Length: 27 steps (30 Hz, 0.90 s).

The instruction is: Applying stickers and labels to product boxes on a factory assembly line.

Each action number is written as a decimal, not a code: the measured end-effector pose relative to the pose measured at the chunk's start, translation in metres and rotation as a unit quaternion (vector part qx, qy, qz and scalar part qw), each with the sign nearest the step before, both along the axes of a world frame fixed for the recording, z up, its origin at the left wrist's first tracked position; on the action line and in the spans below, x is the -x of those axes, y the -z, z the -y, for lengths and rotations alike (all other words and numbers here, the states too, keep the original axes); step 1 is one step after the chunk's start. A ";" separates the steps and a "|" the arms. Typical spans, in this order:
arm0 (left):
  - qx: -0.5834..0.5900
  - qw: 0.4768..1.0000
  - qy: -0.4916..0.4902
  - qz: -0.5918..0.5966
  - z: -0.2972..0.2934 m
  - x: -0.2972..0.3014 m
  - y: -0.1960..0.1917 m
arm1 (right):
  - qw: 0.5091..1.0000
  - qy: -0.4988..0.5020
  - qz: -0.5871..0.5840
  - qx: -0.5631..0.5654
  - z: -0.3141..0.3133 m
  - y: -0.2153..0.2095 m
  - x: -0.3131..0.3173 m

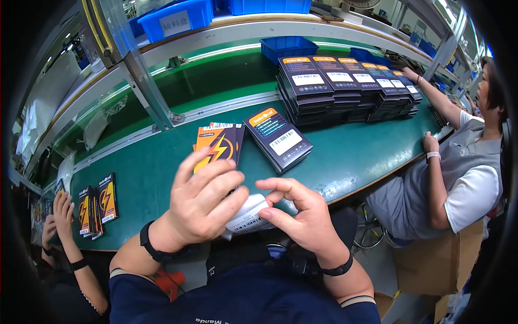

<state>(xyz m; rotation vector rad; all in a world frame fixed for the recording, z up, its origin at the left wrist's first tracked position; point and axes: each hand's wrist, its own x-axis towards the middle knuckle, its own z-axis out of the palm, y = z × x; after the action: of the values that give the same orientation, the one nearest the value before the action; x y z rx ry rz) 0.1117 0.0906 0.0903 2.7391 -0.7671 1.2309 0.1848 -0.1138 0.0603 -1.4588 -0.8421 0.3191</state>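
My left hand [202, 202] holds a dark flat box with an orange lightning mark [220, 144], its upper part showing above my fingers. My right hand [299, 210] pinches a white strip of barcode labels [249, 215] that lies between both hands, just under the box. Both hands hover over the near edge of the green table [350, 156]. A short stack of dark boxes with white barcode labels [278, 139] lies flat on the table just beyond my hands.
Tall rows of stacked dark boxes [345, 86] stand at the back right, where a seated person's hand [410, 73] touches them. Another person's hands [59, 216] are at the left by upright orange-marked boxes [100, 202]. Blue bins [178, 16] sit on the shelf.
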 end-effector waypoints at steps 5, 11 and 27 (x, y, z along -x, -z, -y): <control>0.120 0.979 0.068 -0.149 0.018 -0.010 0.008 | 0.999 0.021 0.049 -0.012 0.011 0.006 -0.005; 0.200 0.939 0.093 -0.264 0.031 -0.011 0.019 | 0.986 0.078 0.137 -0.057 0.026 0.009 -0.008; 0.147 0.941 0.085 -0.291 0.050 -0.034 0.048 | 0.971 0.232 0.037 0.051 0.015 0.035 -0.096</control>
<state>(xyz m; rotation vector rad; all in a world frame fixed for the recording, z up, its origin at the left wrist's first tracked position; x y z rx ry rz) 0.1461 0.0407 0.0425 2.5060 -0.6621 0.4105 0.2804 -0.1293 0.0252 -1.7211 -0.5249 -0.0475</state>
